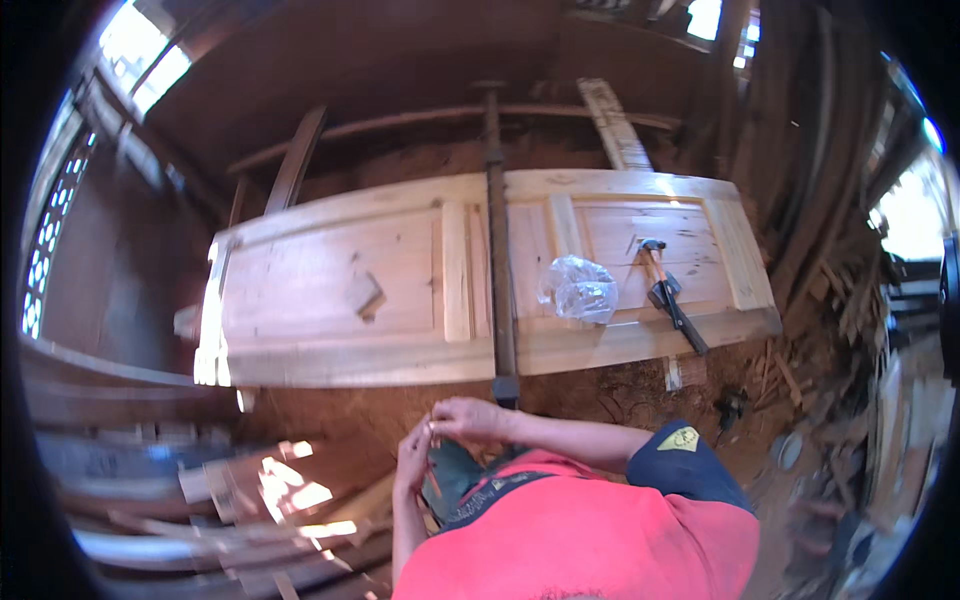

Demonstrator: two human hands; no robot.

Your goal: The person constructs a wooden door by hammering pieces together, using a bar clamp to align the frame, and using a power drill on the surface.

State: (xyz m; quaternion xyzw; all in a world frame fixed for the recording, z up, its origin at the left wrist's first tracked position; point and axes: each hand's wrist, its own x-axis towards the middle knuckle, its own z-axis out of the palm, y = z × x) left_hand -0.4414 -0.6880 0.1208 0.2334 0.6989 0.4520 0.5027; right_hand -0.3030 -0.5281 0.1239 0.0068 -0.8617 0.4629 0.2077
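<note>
My left hand (413, 455) and my right hand (468, 418) meet in front of my body, below the near edge of a wooden panelled door (330, 270). Both sets of fingers are closed and pressed together at the tips. Whatever they pinch is too small to make out. The door lies flat, and a long dark metal bar clamp (500, 270) crosses it from far to near. To the right of the clamp rest a crumpled clear plastic bag (582, 290) and a hammer (652, 262), with a black-handled tool (682, 318) beside it. A small wood block (368, 296) sits on the left panel.
Wooden beams (610, 125) stick out beyond the door's far side. Offcuts and boards (290, 490) lie heaped at the lower left. Upright planks (820, 130) lean at the right, with more scrap wood (850, 300) below. The ground (620, 395) is brown earth.
</note>
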